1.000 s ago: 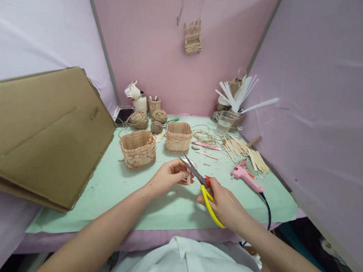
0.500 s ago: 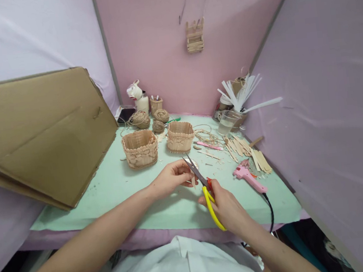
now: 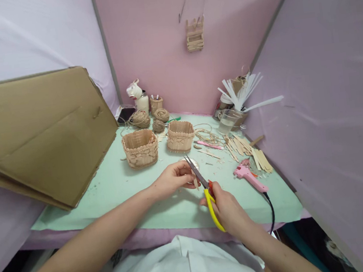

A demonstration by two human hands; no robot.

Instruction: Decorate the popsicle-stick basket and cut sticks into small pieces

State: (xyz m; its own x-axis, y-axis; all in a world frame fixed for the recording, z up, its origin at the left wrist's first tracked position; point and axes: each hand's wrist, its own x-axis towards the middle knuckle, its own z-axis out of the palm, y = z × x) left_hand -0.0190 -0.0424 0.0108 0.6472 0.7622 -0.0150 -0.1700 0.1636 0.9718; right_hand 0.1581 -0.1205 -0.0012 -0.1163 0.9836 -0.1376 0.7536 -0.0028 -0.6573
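Note:
My right hand (image 3: 225,205) is wrapped round the yellow and red handles of a pair of scissors (image 3: 212,214). The narrow dark blades point up and away, slightly parted, and lie close to the fingertips of my left hand (image 3: 176,179). Those fingers pinch a small pale wooden stick (image 3: 196,182), its lower end poking out below them. A small round whitish thing shows on the table behind the blades, partly covered. Beyond my hands stand two light wooden baskets, one on the left (image 3: 141,150) and one on the right (image 3: 180,137).
On the right a pink glue gun (image 3: 249,177) lies with its black cord over the table edge. Loose wooden sticks (image 3: 240,145) and a pink cutter (image 3: 209,145) lie behind it. Twine balls (image 3: 140,119) sit at the back. A large cardboard sheet (image 3: 45,135) leans at left.
Both hands have shifted only very slightly. The wooden stick in my left hand has turned a little and shows more clearly below the blades.

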